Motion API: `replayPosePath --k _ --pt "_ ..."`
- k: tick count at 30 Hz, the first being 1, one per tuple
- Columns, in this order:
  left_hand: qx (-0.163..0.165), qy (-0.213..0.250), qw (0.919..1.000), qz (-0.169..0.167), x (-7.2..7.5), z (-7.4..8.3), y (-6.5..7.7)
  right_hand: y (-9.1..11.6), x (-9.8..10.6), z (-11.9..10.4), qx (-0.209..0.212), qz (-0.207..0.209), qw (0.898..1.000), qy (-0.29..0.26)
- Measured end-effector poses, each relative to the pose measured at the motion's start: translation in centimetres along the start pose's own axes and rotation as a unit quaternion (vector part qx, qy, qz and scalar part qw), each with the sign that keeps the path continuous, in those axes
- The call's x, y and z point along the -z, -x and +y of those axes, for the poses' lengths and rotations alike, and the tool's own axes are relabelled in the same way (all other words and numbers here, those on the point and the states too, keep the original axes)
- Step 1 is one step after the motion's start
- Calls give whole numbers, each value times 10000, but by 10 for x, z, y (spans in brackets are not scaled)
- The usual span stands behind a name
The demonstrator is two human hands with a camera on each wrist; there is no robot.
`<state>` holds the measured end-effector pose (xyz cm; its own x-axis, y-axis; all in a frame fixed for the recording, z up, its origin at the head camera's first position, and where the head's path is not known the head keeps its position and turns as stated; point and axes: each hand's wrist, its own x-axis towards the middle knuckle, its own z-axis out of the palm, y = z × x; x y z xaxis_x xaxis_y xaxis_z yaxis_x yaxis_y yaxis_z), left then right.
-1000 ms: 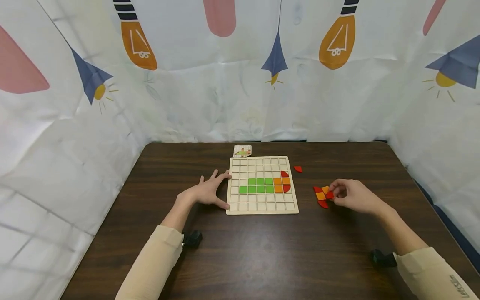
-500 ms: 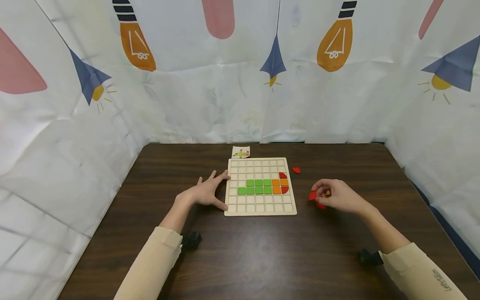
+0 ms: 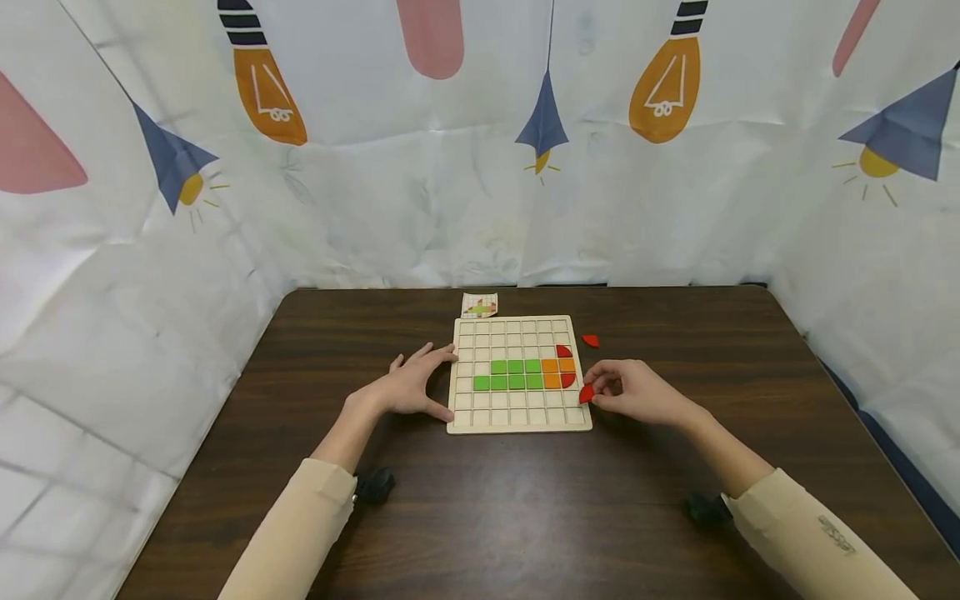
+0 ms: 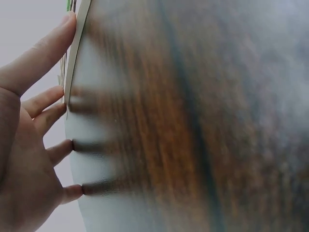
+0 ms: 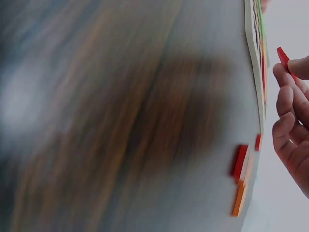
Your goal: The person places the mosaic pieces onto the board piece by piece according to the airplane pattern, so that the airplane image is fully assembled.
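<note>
A wooden grid board (image 3: 517,419) lies mid-table. Set in it are a block of green squares (image 3: 515,367), a few orange squares (image 3: 551,366) and two red rounded pieces (image 3: 564,351) at its right end. My left hand (image 3: 405,387) has its fingers spread, thumb and fingertips resting at the board's left edge. A red quarter-round tile (image 3: 587,393) is pinched between thumb and finger of my right hand (image 3: 641,392), over the board's right edge. In the right wrist view that tile (image 5: 284,57) is raised above the tabletop.
A small picture card (image 3: 480,306) lies behind the board. Another red quarter-round piece (image 3: 591,341) sits off its right side. Loose red (image 5: 240,163) and orange pieces (image 5: 238,199) lie on the table by my right hand, hidden behind it in the head view.
My right hand has picked up a red tile from the loose pieces on the right and carried it left to the board's edge. The left hand stays at the board.
</note>
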<state>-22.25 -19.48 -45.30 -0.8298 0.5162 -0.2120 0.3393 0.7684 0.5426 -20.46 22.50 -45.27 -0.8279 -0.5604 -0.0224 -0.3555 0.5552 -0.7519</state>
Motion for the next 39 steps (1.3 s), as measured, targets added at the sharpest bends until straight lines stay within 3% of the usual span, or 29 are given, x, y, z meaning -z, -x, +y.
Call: replayPosePath --k 9,23,39 --pt "-72 55 9999 67 0 0 2 -19 -12 -13 472 96 9987 -179" --pt "-177 -7 9997 165 -2 -4 -1 -45 -32 -26 478 34 9987 -172" --pt "-26 -5 10000 26 -2 6 -3 -75 -47 -37 451 302 9981 -291"
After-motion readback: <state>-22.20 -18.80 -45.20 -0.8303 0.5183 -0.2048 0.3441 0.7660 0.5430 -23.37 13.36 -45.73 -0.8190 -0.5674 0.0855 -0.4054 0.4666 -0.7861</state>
